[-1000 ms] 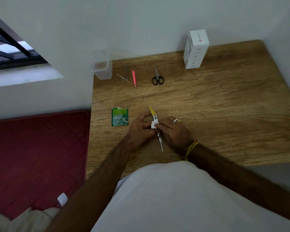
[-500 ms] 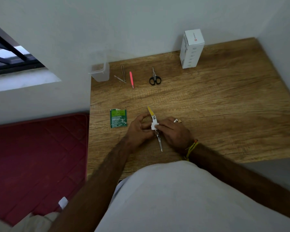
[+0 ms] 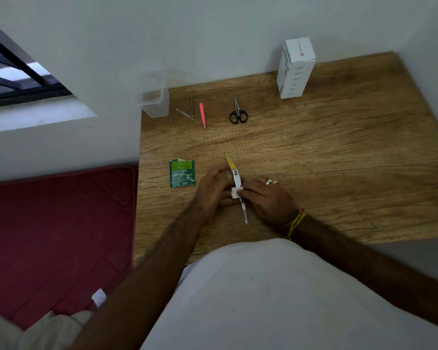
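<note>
A slim metal tool (image 3: pixel 243 213) with a yellow handle end (image 3: pixel 230 161) lies along the wooden table (image 3: pixel 339 160), its pointed tip toward me. My left hand (image 3: pixel 213 190) holds it from the left, fingers curled at its middle. My right hand (image 3: pixel 266 198), with rings and a wrist thread, pinches a small white pad (image 3: pixel 236 192) against the tool's middle.
A torn green sachet (image 3: pixel 182 173) lies left of my hands. Along the back are a clear plastic container (image 3: pixel 156 104), metal tweezers (image 3: pixel 189 109), a pink tool (image 3: pixel 202 114), black-handled scissors (image 3: pixel 237 112) and a white box (image 3: pixel 295 69). A red mat (image 3: pixel 56 228) lies left of the table.
Both hands stay on the tool and the white pad, nearly still. The view has shifted slightly.
</note>
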A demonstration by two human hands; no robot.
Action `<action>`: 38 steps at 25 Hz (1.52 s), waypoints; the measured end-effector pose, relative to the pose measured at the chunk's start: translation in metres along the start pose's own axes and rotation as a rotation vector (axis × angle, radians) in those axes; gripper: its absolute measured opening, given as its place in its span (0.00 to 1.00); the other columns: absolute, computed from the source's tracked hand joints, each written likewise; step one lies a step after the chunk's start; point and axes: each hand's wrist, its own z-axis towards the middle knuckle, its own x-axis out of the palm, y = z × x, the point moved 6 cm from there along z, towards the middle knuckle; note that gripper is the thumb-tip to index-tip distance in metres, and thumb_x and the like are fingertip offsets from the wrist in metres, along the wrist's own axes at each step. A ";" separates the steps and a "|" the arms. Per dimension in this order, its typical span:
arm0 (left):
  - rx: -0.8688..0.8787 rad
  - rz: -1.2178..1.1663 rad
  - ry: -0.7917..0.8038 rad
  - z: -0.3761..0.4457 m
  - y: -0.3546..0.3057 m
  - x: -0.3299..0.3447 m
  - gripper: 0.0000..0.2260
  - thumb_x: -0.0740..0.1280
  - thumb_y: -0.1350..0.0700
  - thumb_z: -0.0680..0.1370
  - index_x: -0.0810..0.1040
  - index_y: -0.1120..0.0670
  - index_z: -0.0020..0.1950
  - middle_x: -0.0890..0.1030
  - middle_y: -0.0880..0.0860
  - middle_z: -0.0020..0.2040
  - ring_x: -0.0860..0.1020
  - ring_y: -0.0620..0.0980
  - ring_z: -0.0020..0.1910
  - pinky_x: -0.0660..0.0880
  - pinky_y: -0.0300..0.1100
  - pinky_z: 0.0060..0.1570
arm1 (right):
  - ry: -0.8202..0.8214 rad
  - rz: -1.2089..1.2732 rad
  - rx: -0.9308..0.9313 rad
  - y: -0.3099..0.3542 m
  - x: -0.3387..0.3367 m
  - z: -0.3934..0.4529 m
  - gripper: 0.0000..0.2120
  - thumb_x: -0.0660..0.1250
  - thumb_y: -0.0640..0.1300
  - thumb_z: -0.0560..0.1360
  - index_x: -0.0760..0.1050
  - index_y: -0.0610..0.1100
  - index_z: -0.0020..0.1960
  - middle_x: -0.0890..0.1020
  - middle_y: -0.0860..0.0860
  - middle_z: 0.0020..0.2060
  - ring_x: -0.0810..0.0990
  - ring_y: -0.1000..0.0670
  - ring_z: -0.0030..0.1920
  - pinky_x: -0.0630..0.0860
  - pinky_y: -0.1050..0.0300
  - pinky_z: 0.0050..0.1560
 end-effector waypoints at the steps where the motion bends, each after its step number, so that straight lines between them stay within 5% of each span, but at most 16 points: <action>1: 0.006 0.006 -0.013 0.000 0.000 0.000 0.11 0.63 0.59 0.82 0.76 0.52 0.64 0.86 0.55 0.52 0.86 0.56 0.47 0.83 0.51 0.46 | -0.006 0.012 0.009 0.000 -0.001 0.000 0.12 0.62 0.39 0.78 0.81 0.38 0.56 0.82 0.44 0.52 0.77 0.46 0.51 0.75 0.51 0.49; 11: 0.001 0.006 -0.042 -0.004 -0.006 0.001 0.09 0.63 0.59 0.83 0.77 0.51 0.62 0.87 0.55 0.50 0.86 0.53 0.43 0.82 0.44 0.36 | 0.007 0.003 -0.013 0.004 -0.003 0.001 0.12 0.61 0.40 0.78 0.82 0.39 0.54 0.83 0.44 0.50 0.79 0.44 0.50 0.77 0.50 0.48; 38: 0.069 0.116 -0.043 -0.004 -0.007 0.001 0.17 0.69 0.63 0.79 0.73 0.53 0.66 0.86 0.52 0.46 0.85 0.46 0.37 0.79 0.38 0.32 | -0.038 -0.038 -0.026 0.004 -0.007 -0.006 0.11 0.62 0.39 0.78 0.83 0.41 0.53 0.83 0.46 0.49 0.79 0.45 0.47 0.76 0.51 0.42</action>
